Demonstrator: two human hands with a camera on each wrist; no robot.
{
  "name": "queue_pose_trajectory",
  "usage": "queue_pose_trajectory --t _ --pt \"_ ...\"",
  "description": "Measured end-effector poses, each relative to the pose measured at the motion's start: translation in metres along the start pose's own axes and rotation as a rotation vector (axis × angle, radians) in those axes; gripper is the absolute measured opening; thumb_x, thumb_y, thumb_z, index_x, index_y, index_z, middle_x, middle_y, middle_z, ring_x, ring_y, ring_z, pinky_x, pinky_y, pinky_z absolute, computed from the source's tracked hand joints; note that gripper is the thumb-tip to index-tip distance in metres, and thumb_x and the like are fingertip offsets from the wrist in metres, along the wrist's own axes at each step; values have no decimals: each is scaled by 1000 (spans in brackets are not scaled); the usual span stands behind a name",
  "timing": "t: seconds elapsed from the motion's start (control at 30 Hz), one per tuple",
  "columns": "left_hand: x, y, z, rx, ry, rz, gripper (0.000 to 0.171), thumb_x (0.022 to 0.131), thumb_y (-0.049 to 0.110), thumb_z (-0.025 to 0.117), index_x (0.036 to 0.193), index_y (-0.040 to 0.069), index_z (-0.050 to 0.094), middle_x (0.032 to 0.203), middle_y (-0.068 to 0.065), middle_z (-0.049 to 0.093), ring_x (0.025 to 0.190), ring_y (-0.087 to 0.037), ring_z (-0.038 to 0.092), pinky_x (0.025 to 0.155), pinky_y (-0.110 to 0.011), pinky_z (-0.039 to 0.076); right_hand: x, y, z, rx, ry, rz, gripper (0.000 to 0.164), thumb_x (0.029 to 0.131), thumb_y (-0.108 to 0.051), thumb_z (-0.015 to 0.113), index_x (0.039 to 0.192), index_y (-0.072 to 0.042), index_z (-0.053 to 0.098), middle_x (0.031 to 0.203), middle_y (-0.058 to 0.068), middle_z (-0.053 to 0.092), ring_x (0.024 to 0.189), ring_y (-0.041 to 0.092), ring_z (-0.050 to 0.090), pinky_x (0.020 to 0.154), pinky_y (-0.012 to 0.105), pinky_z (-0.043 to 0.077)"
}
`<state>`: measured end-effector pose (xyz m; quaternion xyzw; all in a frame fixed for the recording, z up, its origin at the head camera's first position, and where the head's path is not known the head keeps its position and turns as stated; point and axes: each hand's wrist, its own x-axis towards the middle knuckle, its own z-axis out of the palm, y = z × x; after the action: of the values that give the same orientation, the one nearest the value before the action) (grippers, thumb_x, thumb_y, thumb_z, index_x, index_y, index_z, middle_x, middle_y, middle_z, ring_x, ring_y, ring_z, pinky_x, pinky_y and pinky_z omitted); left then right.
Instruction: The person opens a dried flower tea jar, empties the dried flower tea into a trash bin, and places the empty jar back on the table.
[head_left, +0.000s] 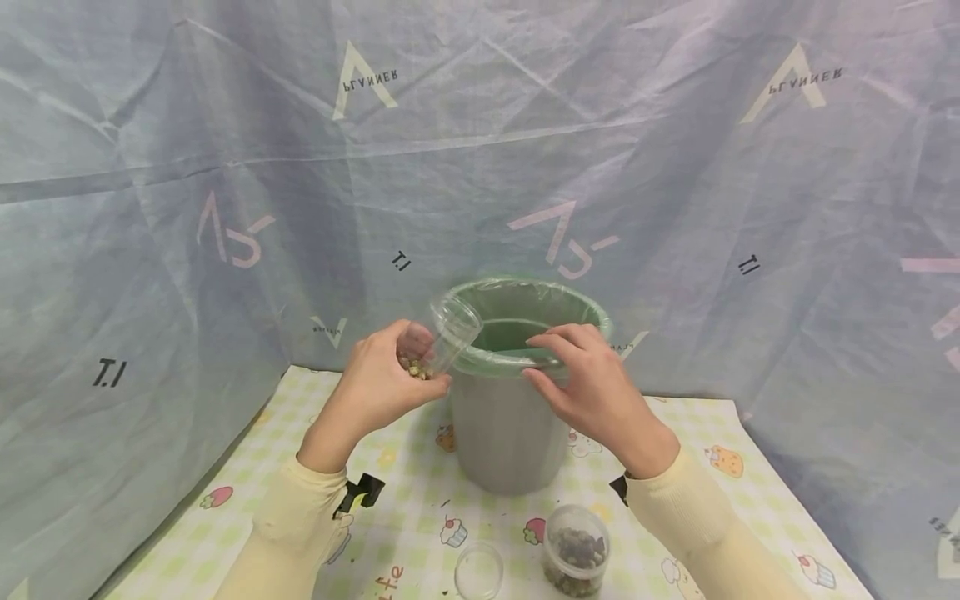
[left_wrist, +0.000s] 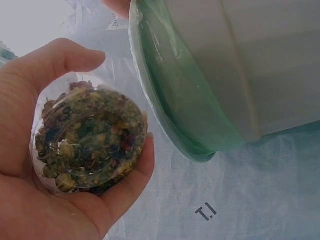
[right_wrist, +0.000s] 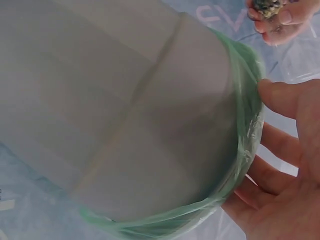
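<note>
My left hand (head_left: 375, 371) grips a clear plastic jar (head_left: 459, 325) beside the left rim of a grey trash can (head_left: 510, 433). The jar is tilted, its mouth towards the can, and dried flower tea (head_left: 415, 367) lies in its lower end. Through the round base in the left wrist view, yellow, dark and reddish bits (left_wrist: 95, 140) show. A green liner bag (right_wrist: 245, 115) is folded over the can's rim. My right hand (head_left: 596, 383) holds that rim on the right side, thumb outside and fingers reaching over the edge.
A second clear jar (head_left: 576, 550) with dark dried bits stands at the table's front. To its left lies a round clear lid (head_left: 478, 572). A green-checked cloth (head_left: 405, 517) covers the table, and grey-blue fabric (head_left: 375, 183) hangs behind and at the sides.
</note>
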<state>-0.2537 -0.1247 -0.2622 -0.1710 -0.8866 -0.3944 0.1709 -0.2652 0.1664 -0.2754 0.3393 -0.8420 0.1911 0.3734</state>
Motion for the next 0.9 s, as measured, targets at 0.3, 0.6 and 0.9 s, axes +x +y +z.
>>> queue_pose_trajectory --t 0.3,0.6,0.9 --pt "9 2 -4 43 -11 -11 45 81 34 84 117 17 64 108 0 69 89 -18 63 78 -40 53 -1 1 7 -25 -56 -2 28 90 -23 82 115 -12 75 111 4 71 102 25 63 85 42 54" --pt "21 5 -7 64 -18 -20 47 81 35 83 118 15 63 108 0 68 94 -21 62 83 -42 52 1 0 12 -52 -37 -4 23 88 -15 83 110 -10 77 104 3 74 95 24 68 87 44 54" --pt "33 13 -9 1 -43 -98 52 80 36 82 123 15 60 113 2 66 83 -25 66 50 -39 55 1 2 16 -50 -18 -17 22 87 -9 83 108 -8 77 97 4 75 86 22 66 78 41 54"
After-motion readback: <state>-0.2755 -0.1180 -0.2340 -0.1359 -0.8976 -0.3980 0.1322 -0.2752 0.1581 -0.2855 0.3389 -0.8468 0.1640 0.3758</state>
